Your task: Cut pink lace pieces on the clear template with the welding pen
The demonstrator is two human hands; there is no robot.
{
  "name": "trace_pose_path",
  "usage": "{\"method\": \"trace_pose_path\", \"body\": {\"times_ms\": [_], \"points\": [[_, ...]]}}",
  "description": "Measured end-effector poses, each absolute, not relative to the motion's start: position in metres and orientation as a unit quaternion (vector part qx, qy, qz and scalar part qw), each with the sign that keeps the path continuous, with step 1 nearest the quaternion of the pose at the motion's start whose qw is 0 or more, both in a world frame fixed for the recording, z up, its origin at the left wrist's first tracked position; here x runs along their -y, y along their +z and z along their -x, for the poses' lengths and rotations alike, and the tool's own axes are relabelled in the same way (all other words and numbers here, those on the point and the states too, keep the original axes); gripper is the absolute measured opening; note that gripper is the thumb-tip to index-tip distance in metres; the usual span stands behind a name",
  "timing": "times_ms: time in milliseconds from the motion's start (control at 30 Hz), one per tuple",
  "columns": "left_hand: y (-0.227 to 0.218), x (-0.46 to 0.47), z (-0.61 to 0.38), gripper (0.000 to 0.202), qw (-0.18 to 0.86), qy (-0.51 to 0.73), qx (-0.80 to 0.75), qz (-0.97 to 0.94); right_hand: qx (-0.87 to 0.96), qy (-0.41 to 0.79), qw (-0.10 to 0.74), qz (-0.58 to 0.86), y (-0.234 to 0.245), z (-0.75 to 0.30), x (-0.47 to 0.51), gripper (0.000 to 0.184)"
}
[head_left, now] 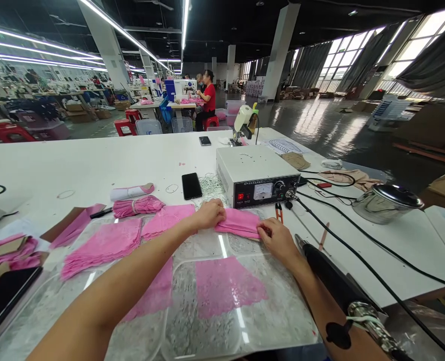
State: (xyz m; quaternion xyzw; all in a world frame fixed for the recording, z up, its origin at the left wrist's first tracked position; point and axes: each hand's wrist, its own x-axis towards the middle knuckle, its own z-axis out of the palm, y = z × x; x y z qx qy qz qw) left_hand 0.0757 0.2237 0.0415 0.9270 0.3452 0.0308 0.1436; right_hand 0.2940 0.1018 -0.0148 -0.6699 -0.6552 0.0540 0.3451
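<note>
A pink strip of folded or stacked fabric lies in front of a white control box. My left hand grips its left end, fingers curled over it. At the right end, my right hand pinches the edge between thumb and fingers. Nearer me, a single pink fabric piece rests flat on a clear plastic surface. Left of my hands are stacks of cut pink fabric and a tied pink bundle. Beside my right forearm lies a black handheld tool with a metal tip.
The control box has a dial and cables running right. Orange-handled snips stand near it. Phones and a lidded metal pot are on the table. A person in red sits at a sewing machine beyond.
</note>
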Motion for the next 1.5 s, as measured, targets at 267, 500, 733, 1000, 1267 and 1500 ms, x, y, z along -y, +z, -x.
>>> {"method": "trace_pose_path", "body": {"times_ms": [267,500,733,1000,1267,1500], "points": [[0.057,-0.233,-0.077,0.028,0.176,0.021,-0.335,-0.925,0.692,-0.001,0.351,0.631,-0.006,-0.283,-0.102,0.021],[0.085,-0.225,-0.065,0.02,0.208,0.015,-0.304,-0.93,0.712,-0.064,0.35,0.605,-0.004,-0.287,-0.097,0.015],[0.079,-0.153,-0.019,0.013,0.284,0.0,-0.306,-0.908,0.816,-0.079,0.336,0.463,0.003,-0.265,-0.038,0.018],[0.062,-0.075,0.003,0.017,0.314,0.014,-0.345,-0.884,0.878,-0.065,0.297,0.37,0.012,-0.253,0.0,0.029],[0.042,-0.063,0.002,0.018,0.302,0.022,-0.371,-0.878,0.875,0.016,0.289,0.389,0.018,-0.248,0.008,0.024],[0.04,-0.061,0.002,0.016,0.293,0.027,-0.372,-0.881,0.857,0.11,0.32,0.389,0.014,-0.207,0.004,0.013]]}}
